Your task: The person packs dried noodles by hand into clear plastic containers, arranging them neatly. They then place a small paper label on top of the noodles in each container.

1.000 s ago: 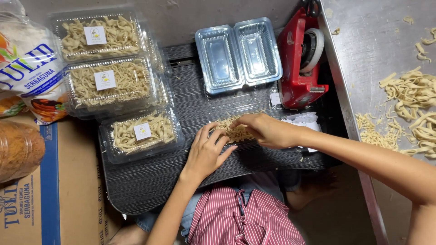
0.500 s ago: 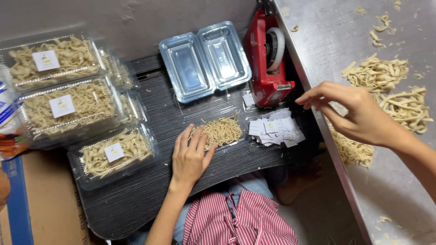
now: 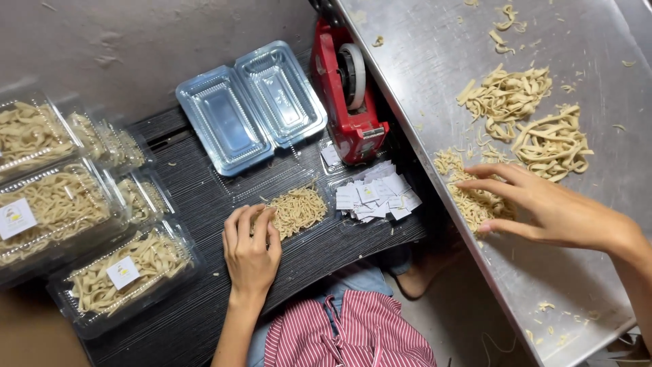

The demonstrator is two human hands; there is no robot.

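Left hand (image 3: 250, 246) lies palm down on the dark ribbed tabletop (image 3: 204, 197), fingers together and flat, fingertips touching the edge of a small noodle portion (image 3: 297, 209) — nothing clamped. Right hand (image 3: 543, 207) is over the steel tabletop (image 3: 435, 61), fingers spread apart, tips on a loose noodle pile (image 3: 475, 200). Paper labels (image 3: 377, 197) lie just beside the small portion; a red tape dispenser (image 3: 350, 102) and an open clear container (image 3: 255, 105) sit behind. Filled, labelled containers (image 3: 129, 272) are stacked at left.
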